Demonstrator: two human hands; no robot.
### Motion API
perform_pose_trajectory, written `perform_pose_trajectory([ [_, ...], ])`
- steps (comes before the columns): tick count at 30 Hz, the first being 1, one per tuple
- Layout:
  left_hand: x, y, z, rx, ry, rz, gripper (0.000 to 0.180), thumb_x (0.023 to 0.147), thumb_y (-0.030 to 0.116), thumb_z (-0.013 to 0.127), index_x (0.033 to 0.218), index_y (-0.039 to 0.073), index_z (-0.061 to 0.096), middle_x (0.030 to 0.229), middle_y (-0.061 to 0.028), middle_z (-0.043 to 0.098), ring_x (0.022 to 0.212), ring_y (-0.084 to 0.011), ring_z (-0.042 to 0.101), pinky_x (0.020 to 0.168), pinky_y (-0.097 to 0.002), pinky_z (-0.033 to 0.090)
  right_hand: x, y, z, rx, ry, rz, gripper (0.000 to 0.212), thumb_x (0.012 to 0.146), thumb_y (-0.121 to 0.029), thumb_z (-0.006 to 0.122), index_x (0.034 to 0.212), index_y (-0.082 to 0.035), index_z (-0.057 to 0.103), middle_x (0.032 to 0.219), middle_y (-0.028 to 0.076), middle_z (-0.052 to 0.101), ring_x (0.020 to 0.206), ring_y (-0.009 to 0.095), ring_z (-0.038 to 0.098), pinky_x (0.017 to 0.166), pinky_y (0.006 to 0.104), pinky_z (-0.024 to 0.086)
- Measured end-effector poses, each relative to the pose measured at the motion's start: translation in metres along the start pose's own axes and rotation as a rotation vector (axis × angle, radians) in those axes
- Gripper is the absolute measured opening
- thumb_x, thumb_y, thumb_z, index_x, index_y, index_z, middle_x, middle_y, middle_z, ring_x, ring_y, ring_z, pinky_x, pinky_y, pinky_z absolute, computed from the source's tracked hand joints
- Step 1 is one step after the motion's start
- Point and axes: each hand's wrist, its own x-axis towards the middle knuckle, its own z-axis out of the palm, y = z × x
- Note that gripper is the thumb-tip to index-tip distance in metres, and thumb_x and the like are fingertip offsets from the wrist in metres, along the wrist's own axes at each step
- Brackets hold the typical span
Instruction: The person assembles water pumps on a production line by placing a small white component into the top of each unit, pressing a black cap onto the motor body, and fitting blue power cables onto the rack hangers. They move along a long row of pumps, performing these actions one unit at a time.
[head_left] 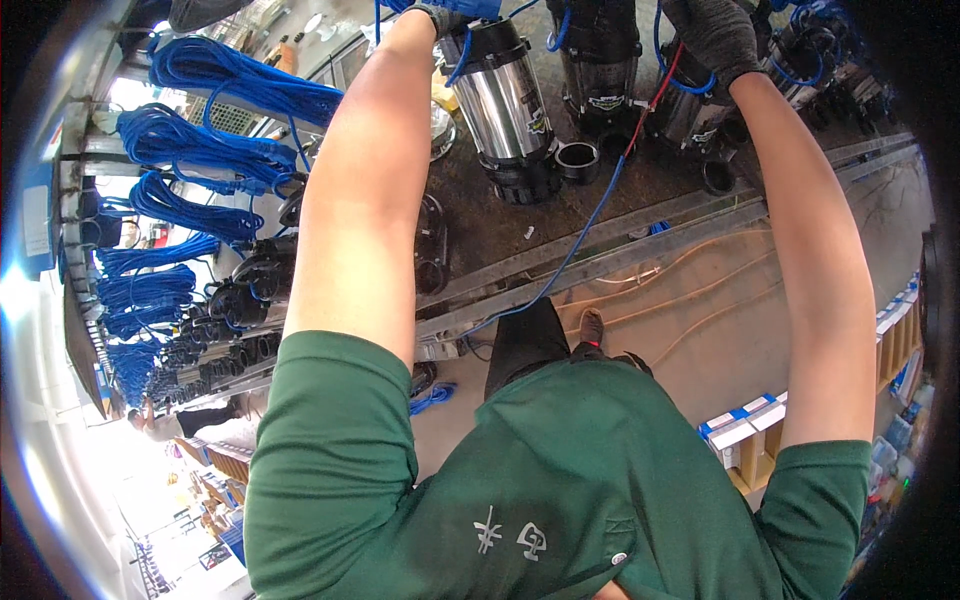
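Steel-topped and dark, the workbench (560, 215) runs across the upper part of the view, its metal front edge slanting down to the left; below that edge lies bare floor with orange cords. Along the bench's left side hang bundled blue cables (215, 85), crowding that end. On the bench stands a row of submersible pumps; the nearest, a shiny steel pump (505, 105), sits tilted near the bench's middle, with open benchtop in front of it. A loose blue cable (575, 245) trails from it over the front edge. The gloved left hand (445, 12) grips the steel pump's top, closed on it. The gloved right hand (715, 35) is closed on a darker pump (690, 115) to the right.
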Motion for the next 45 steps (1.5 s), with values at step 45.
perform_pose_trajectory([
  [45, -0.212, 0.072, 0.010, 0.389, 0.676, -0.165, 0.021, 0.076, 0.031, 0.073, 0.085, 0.012, 0.068, 0.086, -0.0137, 0.065, 0.088, -0.0362, 0.062, 0.076, -0.0507, 0.047, 0.006, -0.029, -0.014, -0.014, -0.011, 0.069, 0.045, 0.094, -0.040, 0.053, 0.116, -0.003, 0.062, 0.107, 0.020, 0.068, 0.088, 0.040, 0.067, 0.077, 0.0505, 0.054],
])
